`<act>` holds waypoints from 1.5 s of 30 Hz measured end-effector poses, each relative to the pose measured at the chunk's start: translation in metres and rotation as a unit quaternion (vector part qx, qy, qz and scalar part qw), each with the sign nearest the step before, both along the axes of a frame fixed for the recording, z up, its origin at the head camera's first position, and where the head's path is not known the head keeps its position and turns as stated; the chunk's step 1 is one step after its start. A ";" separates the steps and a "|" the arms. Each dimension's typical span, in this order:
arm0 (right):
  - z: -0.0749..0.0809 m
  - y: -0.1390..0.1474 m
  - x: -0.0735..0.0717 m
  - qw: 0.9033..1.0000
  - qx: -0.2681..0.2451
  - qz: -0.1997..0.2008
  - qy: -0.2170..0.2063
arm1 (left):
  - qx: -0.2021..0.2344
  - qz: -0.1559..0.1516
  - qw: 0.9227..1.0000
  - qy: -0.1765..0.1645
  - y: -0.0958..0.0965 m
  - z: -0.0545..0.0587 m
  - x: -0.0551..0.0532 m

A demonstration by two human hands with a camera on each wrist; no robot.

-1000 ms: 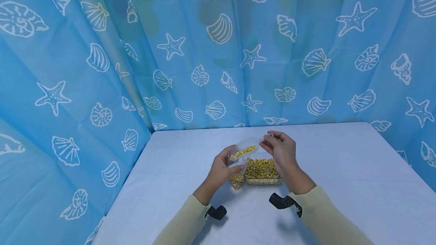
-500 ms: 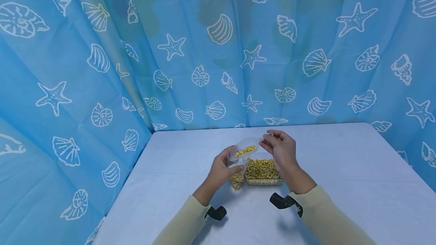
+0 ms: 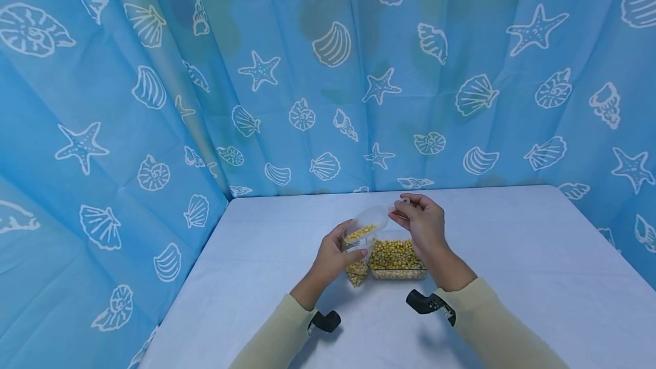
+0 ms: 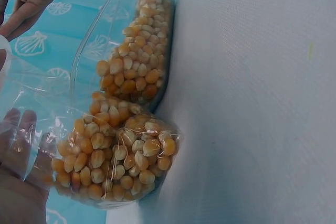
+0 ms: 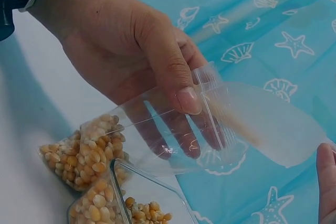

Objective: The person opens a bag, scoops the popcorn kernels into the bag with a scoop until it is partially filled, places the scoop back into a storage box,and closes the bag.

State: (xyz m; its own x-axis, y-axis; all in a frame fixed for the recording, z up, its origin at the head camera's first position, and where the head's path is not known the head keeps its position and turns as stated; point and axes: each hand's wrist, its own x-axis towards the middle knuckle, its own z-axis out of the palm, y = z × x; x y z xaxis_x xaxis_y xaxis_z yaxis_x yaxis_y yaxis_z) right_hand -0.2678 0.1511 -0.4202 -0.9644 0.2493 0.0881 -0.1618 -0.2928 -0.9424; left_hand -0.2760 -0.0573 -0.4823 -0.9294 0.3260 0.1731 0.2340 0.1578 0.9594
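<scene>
In the head view my left hand (image 3: 328, 252) grips a clear zip bag (image 3: 357, 273) near its mouth, fingers behind and thumb in front. Corn kernels (image 4: 121, 158) fill the bag's lower part in the left wrist view. My right hand (image 3: 424, 226) pinches the handle end of a translucent white scoop (image 3: 378, 216), which tilts down with its front in the bag's mouth. A small heap of kernels (image 3: 361, 232) lies toward the scoop's front. The right wrist view shows the scoop (image 5: 283, 127) meeting the zip strip under my left thumb.
Just right of the bag stands a clear rectangular container (image 3: 397, 275) of corn kernels, its rim (image 5: 152, 182) close to the bag. A white cloth covers the table (image 3: 246, 278). Behind hangs a blue curtain (image 3: 328, 90) printed with shells and starfish.
The scoop tilts more steeply, its handle end slightly higher with my right hand. Its kernels have slid toward the bag's mouth. My left hand and the bag stay almost still.
</scene>
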 end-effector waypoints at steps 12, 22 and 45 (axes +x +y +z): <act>0.000 0.002 0.000 1.000 -0.008 0.002 0.008 | 0.020 -0.022 0.999 0.023 0.000 -0.003 -0.001; 0.002 0.009 0.002 0.999 -0.042 0.001 0.010 | 0.021 -0.024 0.999 0.027 0.000 -0.002 0.001; -0.007 0.063 0.001 0.994 -0.073 -0.084 -0.014 | 0.008 -0.038 0.999 0.025 -0.005 -0.009 -0.003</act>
